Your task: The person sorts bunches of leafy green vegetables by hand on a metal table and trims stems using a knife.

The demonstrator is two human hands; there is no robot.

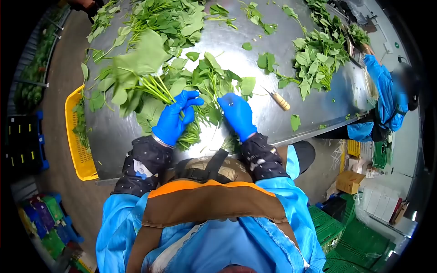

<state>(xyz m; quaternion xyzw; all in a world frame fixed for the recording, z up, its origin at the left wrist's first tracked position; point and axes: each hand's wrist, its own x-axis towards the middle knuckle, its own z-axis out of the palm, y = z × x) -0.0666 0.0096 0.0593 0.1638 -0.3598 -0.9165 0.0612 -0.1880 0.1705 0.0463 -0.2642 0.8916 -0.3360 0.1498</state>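
Blue gloves cover both of my hands. My left hand (175, 118) is closed around the stems of a leafy green bunch (157, 86), whose leaves spread up and to the left, partly blurred. My right hand (236, 113) has its fingers bent together beside some upright leafy stems (213, 84); whether it pinches one of them is hidden. More loose greens lie on the metal table between and behind my hands. To the right of my right hand rests a knife with a wooden handle (280, 101), its thin blade pointing up and left.
A large pile of greens (168, 22) covers the back left of the metal table (268, 120), another pile (314, 63) the right. A yellow crate (73, 136) stands at the left edge. A person in blue (387, 91) works at the far right. Green crates (325, 227) stand at lower right.
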